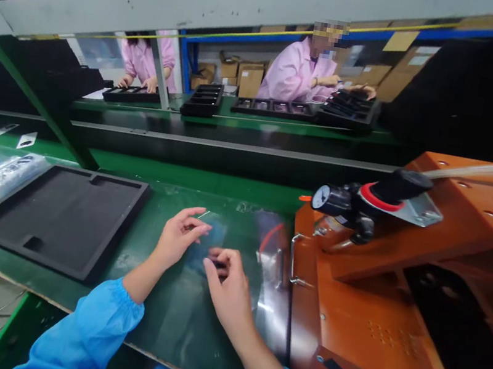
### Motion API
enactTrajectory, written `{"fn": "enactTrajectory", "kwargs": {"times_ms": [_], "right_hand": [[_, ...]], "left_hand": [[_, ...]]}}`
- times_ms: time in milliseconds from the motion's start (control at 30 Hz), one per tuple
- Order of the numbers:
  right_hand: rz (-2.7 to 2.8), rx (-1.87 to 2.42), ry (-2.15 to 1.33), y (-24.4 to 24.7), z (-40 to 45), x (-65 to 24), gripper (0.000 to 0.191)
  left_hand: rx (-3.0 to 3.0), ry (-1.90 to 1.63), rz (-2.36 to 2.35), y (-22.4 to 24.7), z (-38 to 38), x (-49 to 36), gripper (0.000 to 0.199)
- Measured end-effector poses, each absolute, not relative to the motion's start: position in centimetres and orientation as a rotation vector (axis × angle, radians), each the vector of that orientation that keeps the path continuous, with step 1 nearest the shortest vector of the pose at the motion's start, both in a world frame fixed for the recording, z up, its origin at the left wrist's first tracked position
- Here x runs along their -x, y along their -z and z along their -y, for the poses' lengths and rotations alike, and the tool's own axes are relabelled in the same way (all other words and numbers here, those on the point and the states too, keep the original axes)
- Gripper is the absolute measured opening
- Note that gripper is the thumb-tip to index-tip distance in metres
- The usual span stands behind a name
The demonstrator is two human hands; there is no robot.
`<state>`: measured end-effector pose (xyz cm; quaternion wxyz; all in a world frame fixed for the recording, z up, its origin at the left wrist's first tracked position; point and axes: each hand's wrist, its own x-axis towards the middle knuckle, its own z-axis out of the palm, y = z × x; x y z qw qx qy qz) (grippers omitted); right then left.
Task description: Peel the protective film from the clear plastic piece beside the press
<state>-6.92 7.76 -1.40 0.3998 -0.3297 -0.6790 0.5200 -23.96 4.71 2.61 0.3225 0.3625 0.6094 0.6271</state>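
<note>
My left hand (178,235) rests on a clear plastic bag (238,239) that lies flat on the green bench (159,320), fingers spread and pinching its upper edge. My right hand (227,287) sits just right of it, thumb and fingers closed on a small dark part (215,261) at or inside the bag. Both arms wear blue sleeves. The bag is transparent and hard to outline; a red curved mark shows through it near its right side.
A black foam tray (58,217) lies to the left. An orange machine (422,287) with a pressure gauge (320,197) stands close on the right. Bagged parts (5,174) lie far left. Across the conveyor, two people in pink coats handle black trays (277,108).
</note>
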Motion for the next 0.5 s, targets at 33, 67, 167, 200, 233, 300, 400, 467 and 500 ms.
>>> {"fn": "enactTrajectory", "kwargs": {"times_ms": [33, 67, 167, 200, 233, 300, 400, 467, 500], "right_hand": [[1.717, 0.846, -1.175, 1.25, -7.94, 6.69, 0.023], [1.705, 0.858, -1.044, 1.07, -8.11, 6.48, 0.023], [1.651, 0.873, -0.865, 0.59, -8.45, 6.20, 0.020], [1.637, 0.874, -0.881, 0.50, -8.50, 6.23, 0.019], [1.625, 0.878, -0.921, 0.44, -8.53, 6.30, 0.018], [1.609, 0.894, -1.029, 0.44, -8.54, 6.48, 0.013], [1.619, 0.924, -1.091, 0.47, -8.51, 6.59, 0.011], [1.630, 0.936, -1.021, 0.40, -8.50, 6.52, 0.015], [1.638, 0.935, -0.966, 0.34, -8.51, 6.46, 0.017]], "left_hand": [[-0.969, -1.628, -1.614, -2.57, -4.67, 24.01, 0.064], [-0.997, -1.601, -1.630, -2.52, -4.62, 24.04, 0.060], [-1.137, -1.480, -1.665, -2.37, -4.46, 24.01, 0.048], [-1.187, -1.446, -1.671, -2.33, -4.42, 23.95, 0.045], [-1.228, -1.421, -1.679, -2.31, -4.40, 23.88, 0.043], [-1.272, -1.407, -1.700, -2.32, -4.38, 23.74, 0.040], [-1.259, -1.387, -1.711, -2.51, -4.40, 23.65, 0.037], [-1.238, -1.353, -1.695, -2.68, -4.42, 23.68, 0.037], [-1.234, -1.335, -1.691, -2.77, -4.42, 23.72, 0.036]]}}
